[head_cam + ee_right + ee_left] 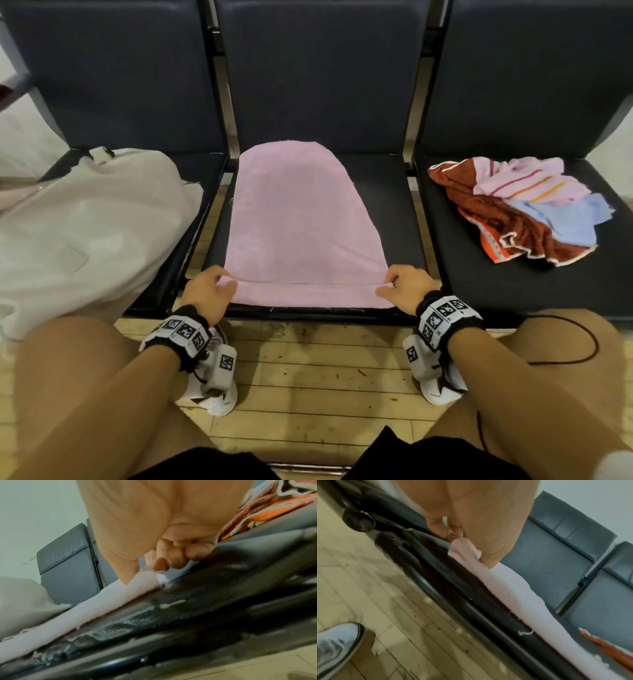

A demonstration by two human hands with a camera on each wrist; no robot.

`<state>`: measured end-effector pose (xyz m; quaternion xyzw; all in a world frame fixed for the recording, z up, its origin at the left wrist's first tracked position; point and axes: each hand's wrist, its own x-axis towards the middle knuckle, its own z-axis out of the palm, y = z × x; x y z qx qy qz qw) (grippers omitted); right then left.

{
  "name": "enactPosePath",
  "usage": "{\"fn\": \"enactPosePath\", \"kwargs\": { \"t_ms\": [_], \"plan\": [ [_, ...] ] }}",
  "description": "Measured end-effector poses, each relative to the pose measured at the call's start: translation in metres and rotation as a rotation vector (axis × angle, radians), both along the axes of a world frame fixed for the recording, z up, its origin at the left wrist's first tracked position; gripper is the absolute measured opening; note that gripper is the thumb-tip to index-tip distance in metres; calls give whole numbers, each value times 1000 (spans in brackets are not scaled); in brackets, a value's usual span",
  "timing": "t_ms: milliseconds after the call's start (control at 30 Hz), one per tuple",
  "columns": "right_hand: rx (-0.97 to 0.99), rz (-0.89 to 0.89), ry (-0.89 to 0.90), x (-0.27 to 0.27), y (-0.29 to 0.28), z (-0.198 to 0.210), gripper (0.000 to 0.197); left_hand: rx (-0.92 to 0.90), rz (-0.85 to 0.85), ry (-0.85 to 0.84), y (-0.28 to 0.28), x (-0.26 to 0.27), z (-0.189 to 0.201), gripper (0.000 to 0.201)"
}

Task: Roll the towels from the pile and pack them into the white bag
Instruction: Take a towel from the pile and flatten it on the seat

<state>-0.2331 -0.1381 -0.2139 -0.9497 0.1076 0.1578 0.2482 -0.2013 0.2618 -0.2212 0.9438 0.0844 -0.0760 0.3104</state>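
Three dark padded seats stand in a row over a pale plank floor, and each carries one part of the job. On the left seat lies the white bag [85, 219], slumped on its side; whether its mouth is open cannot be told. On the middle seat [394, 205] the pink towel [301, 219] lies spread flat, its far end running up to the backrest. On the right seat sits the pile [520, 209]: brown, striped pink and blue towels, loosely heaped. The step in hand, by my judgement, is the first turn of the roll. It is best done with both corners advanced together, the fold kept tight and square to the long edges so the roll does not cone. The left hand [209, 291] pinches the near left corner between thumb and curled fingers; the right hand [407, 287] pinches the near right corner likewise. Both wrists hover low at the seat's front edge, knuckles up, a narrow hem already turned over.
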Motion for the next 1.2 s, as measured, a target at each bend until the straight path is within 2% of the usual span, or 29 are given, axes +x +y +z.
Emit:
{"fn": "enactPosePath", "kwargs": {
  "t_ms": [100,167,233,300,333,367,433,467,567,733,900,1033,1200],
  "plan": [
    [-23,-25,-54,-1,6,0,31,103,-13,6,-5,1,-1,20],
    [-52,25,-168,-2,11,-1,32,251,-72,-82,-9,-4,-1,31],
    [-91,151,-291,-3,18,-3,27,339,-191,-236,-18,-9,3,27],
    [-75,310,-337,-5,30,-7,22,326,-384,-325,-29,-14,3,16],
    [-65,379,-332,-7,35,-9,22,305,-456,-299,-34,-18,1,12],
    [-65,429,-317,-9,40,-12,25,284,-494,-251,-36,-22,-1,17],
    [-96,480,-265,-12,42,-17,36,266,-514,-171,-35,-26,-5,39],
    [-118,491,-245,-14,41,-19,39,276,-515,-149,-33,-26,-8,44],
    [-136,506,-277,-16,37,-22,38,359,-563,-128,-30,-25,-10,40],
    [-130,506,-265,-15,35,-22,28,303,-538,-194,-24,-26,-13,27],
    [-96,419,-238,-10,36,-16,20,377,-457,-99,-26,-24,-6,42],
    [-75,385,-139,-7,32,-11,25,397,-402,-78,-28,-22,-1,42],
    [131,217,-172,-10,27,-12,18,342,-321,-74,-29,-21,-3,38]
  ]
}}
